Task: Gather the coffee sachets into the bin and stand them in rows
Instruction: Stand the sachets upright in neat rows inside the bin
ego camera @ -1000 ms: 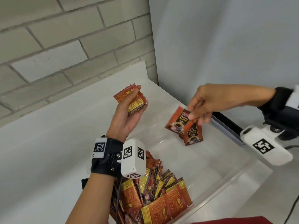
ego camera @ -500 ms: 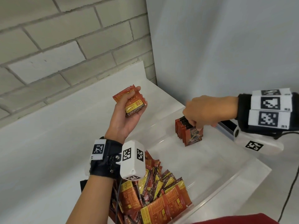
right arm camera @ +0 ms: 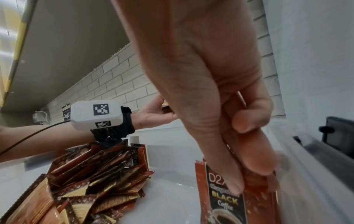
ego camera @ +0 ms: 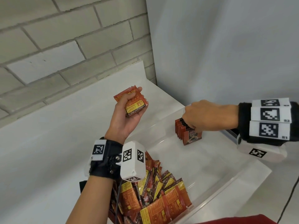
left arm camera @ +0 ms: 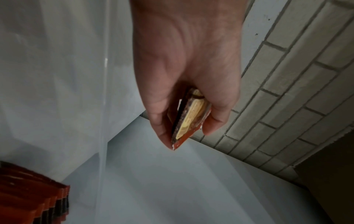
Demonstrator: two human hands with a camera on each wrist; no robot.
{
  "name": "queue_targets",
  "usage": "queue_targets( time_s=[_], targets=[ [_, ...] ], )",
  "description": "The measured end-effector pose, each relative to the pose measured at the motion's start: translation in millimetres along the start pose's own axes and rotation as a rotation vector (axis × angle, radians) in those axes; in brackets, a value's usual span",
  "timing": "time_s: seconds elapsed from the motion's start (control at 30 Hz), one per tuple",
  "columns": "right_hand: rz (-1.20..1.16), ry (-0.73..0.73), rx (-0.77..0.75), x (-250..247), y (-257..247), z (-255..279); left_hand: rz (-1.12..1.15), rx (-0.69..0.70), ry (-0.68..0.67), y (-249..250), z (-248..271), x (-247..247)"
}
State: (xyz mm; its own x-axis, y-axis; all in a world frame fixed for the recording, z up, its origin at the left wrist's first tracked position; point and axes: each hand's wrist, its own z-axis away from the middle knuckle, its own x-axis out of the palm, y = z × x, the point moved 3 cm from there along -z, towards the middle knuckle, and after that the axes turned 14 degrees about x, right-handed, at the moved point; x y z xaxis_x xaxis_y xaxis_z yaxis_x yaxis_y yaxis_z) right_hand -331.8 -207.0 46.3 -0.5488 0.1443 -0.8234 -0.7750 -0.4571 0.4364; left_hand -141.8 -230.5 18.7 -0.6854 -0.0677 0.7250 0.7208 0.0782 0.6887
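A clear plastic bin [ego camera: 252, 173] lies on a white counter. My left hand [ego camera: 129, 110] is raised over the counter, palm up, and grips a small stack of orange coffee sachets [ego camera: 134, 102], also seen edge-on as the held stack [left arm camera: 189, 119]. My right hand [ego camera: 194, 117] reaches down into the bin's far end and pinches the tops of a row of standing sachets [ego camera: 186, 131]; the front sachet [right arm camera: 226, 201] reads "Black Coffee". A loose heap of sachets [ego camera: 155, 196] fills the bin's near end.
A brick wall [ego camera: 64, 46] runs behind the counter and a plain grey wall [ego camera: 226, 46] rises at the right. A black bar [ego camera: 231, 135] lies beyond the bin under my right wrist. A dark cable [ego camera: 289, 201] hangs at the right edge.
My right hand carried sachets down from the air into the bin's far end and now holds them upright in the row. The left hand has stayed raised with its stack.
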Motion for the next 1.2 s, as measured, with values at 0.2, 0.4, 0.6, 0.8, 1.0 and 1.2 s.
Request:
queue_targets(
  time_s=[0.2, 0.4, 0.6, 0.8, 1.0, 1.2],
  targets=[
    [-0.066, -0.020, 0.000, 3.4, 4.2, -7.1, 0.019, -0.015, -0.013, 0.0, -0.3, -0.1],
    [-0.133, -0.058, 0.003, 4.6, 7.7, -6.2, -0.021, -0.013, -0.043, -1.0, 1.1, 0.6],
    [-0.298, -0.084, 0.029, 3.0, 15.7, -11.8, -0.132, -0.021, -0.095, -0.5, 1.8, 1.8],
    [-0.900, -0.046, 0.005, -24.4, 30.4, -7.3, -0.188, -0.082, -0.097, -3.1, 2.8, 2.8],
    [-1.516, -0.071, -0.054, -35.9, 22.1, -20.2, -0.271, -0.085, -0.207, -5.2, 7.8, 8.5],
    [-1.671, -0.171, -0.098, -29.1, 16.2, -26.7, -0.300, -0.090, -0.232, -6.5, 6.8, 4.9]
  ],
)
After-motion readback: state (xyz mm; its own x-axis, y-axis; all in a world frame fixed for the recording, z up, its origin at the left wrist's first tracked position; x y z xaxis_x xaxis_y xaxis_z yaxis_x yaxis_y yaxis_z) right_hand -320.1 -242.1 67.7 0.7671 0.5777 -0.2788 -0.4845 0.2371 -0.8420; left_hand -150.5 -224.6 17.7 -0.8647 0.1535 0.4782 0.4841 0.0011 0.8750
